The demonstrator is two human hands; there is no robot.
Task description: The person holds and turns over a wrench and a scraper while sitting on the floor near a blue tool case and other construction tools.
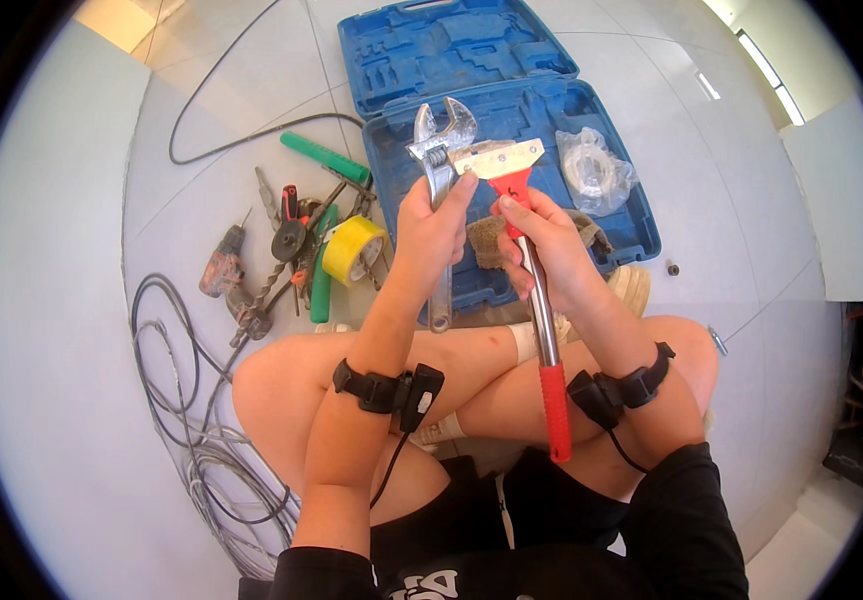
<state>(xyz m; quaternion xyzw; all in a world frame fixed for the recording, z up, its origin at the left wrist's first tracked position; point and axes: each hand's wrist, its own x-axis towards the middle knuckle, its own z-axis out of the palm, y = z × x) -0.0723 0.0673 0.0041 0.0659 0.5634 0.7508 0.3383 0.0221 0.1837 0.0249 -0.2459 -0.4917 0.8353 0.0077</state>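
Note:
My left hand [431,232] grips an adjustable wrench [443,150] by its handle, jaws pointing up and away from me. My right hand [540,240] is closed around the neck of a long-handled scraper [503,161] with a red grip and a chrome shaft. The scraper's metal head lies close beside the wrench's jaw, and my left thumb is at its left corner. Beneath both hands lies an open blue plastic tool case [394,161]. In it are a brown cloth [485,238], partly hidden by my right hand, and a clear plastic bag [596,172] with a white ring-shaped roll inside.
Left of the case lie a cordless drill [225,266], a roll of yellow tape [353,251], green plastic pieces [326,157], drill bits and other tools. Coiled cables [233,480] spread at lower left. A small metal socket [673,268] lies on the tiled floor at right.

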